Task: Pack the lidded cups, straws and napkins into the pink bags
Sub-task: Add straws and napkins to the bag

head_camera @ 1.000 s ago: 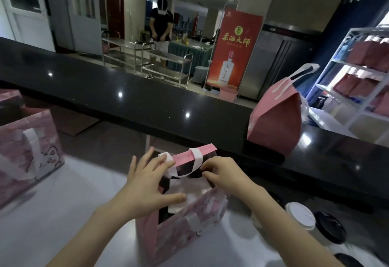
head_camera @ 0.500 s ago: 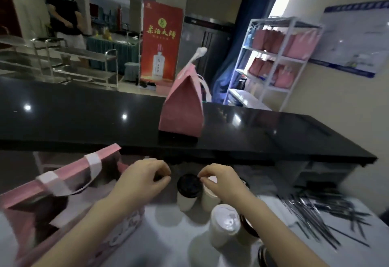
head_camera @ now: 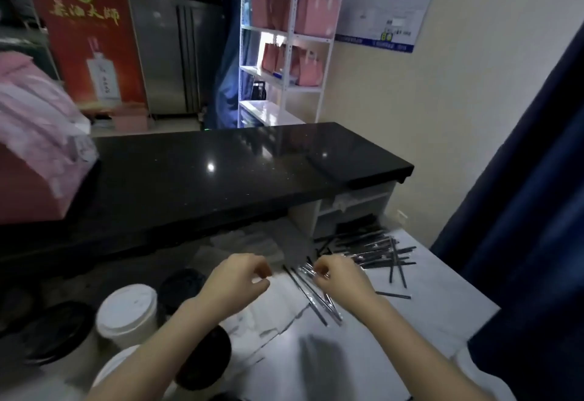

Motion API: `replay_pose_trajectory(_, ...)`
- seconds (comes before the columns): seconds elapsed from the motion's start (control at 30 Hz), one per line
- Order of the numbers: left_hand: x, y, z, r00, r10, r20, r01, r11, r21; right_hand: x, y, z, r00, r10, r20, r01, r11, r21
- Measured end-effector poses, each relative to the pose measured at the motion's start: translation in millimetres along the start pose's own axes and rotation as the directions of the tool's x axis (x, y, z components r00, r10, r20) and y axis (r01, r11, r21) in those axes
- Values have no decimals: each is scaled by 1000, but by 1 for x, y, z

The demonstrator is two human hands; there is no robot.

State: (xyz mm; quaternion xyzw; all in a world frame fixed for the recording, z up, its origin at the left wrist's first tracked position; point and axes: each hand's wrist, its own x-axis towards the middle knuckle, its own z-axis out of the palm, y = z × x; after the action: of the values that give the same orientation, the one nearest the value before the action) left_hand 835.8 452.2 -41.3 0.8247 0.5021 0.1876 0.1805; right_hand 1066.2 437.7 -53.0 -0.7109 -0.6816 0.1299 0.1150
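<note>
Lidded cups stand at the lower left of the white table: a white-lidded cup (head_camera: 126, 312) and black-lidded cups (head_camera: 181, 283) (head_camera: 57, 331) (head_camera: 205, 359). A pile of black wrapped straws (head_camera: 373, 249) lies at the right. A few straws (head_camera: 316, 299) lie apart, just below my right hand (head_camera: 341, 277), whose fingertips pinch their upper ends. My left hand (head_camera: 237, 280) hovers beside it with curled fingers and nothing in it. A pink bag (head_camera: 34, 160), blurred, stands on the black counter at the far left. Pale flat packets (head_camera: 246, 246), maybe napkins, lie under the counter's edge.
The raised black counter (head_camera: 221, 173) runs across behind the table. A white shelf rack (head_camera: 284, 40) with more pink bags stands by the back wall. A dark blue curtain (head_camera: 521, 211) hangs at the right, close to the table's edge.
My view has swung right, away from the open pink bag and past the cups. Both hands have moved from the cups over to the straws, and my right fingers have closed on some.
</note>
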Motion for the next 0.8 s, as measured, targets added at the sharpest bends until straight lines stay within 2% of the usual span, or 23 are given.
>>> replay_pose_trajectory(0.13, 57, 16, 64, 988, 19, 151, -25, 999, 41, 23, 56, 12, 997, 70, 39, -70, 998, -2)
replay_pose_trajectory(0.27, 93, 23, 113, 972, 0, 234, -30, 992, 122, 40, 86, 37, 993, 89, 79, -87, 996, -28)
replay_pose_trajectory(0.43, 116, 21, 154, 973, -42, 227, -11, 973, 230, 51, 103, 68, 990, 99, 105, -88, 990, -108)
replay_pose_trajectory(0.57, 127, 24, 170, 970, -15, 242, -62, 950, 307, 54, 113, 82, 992, 71, 104, -57, 989, -133)
replay_pose_trajectory(0.8, 132, 25, 182, 976, 38, 216, -127, 901, 416, 52, 122, 89, 997, 40, 62, -36, 997, -62)
